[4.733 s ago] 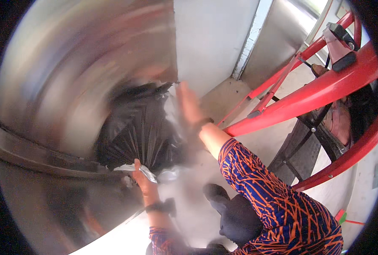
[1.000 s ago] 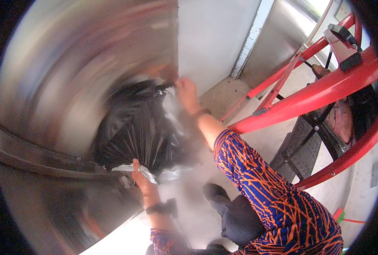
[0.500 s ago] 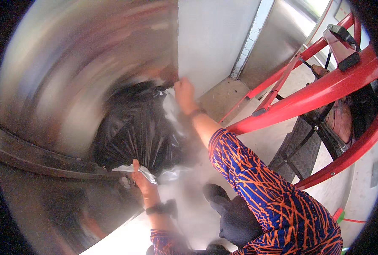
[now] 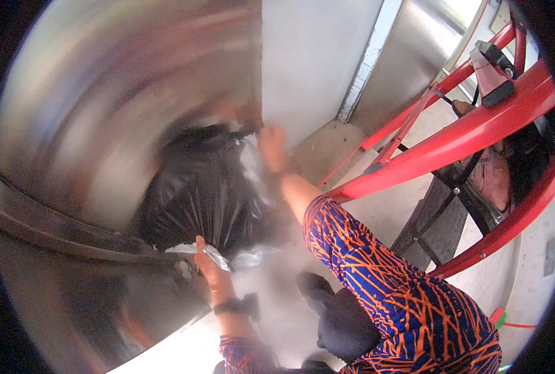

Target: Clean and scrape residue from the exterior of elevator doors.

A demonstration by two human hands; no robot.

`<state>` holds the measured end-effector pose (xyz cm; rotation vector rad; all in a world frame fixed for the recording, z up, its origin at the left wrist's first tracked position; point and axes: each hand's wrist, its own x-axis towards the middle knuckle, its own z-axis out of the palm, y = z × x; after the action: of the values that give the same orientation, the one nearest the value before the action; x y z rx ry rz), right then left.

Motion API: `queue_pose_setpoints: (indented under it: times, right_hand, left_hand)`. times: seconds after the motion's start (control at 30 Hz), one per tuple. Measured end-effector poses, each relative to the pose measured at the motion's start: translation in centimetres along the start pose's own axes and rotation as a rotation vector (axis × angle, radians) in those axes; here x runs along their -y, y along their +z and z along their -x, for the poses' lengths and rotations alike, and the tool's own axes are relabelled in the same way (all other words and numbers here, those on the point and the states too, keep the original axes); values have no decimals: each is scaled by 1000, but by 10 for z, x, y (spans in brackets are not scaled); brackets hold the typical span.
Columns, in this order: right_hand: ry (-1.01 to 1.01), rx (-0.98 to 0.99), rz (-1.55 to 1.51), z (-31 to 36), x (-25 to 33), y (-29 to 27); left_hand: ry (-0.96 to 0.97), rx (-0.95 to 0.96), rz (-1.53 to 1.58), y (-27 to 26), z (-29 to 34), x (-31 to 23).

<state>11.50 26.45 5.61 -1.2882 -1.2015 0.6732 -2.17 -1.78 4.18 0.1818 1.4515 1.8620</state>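
A black plastic bag (image 4: 196, 193) spreads between my hands, its film pleated toward the near side and its rim silvery white. My left hand (image 4: 211, 265) is closed on the near rim, with the thumb on top and a dark band round the wrist. At the far right rim, my right hand (image 4: 273, 148) is closed in a fist, slightly blurred, gripping the bag's edge where the pale strip (image 4: 251, 163) hangs. What lies beneath the bag is hidden.
Curved shiny metal panels (image 4: 121, 93) rise on the left, with a dark ledge (image 4: 59, 221) across them. Behind my right hand stands a pale panel (image 4: 315, 56). To the right, a red tubular frame (image 4: 452, 149) with a black footplate (image 4: 436, 215) stands close to my right arm.
My right hand has shifted slightly down toward me with the bag's edge. The film between my hands hangs a little slacker. My left hand has stayed in place.
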Motion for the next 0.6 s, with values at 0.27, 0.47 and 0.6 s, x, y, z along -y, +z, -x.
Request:
queue_pose_setpoints:
  times: [0.27, 0.47, 0.6]
  right_hand:
    - [190, 135, -542, 20, 13, -30]
    - [99, 170, -72, 6, 30, -18]
    - [97, 198, -227, 3, 23, -24]
  left_hand:
    - [-186, -8, -33, -15, -14, 9]
    - [-124, -4, 2, -19, -12, 15]
    - [-6, 193, -35, -18, -2, 16]
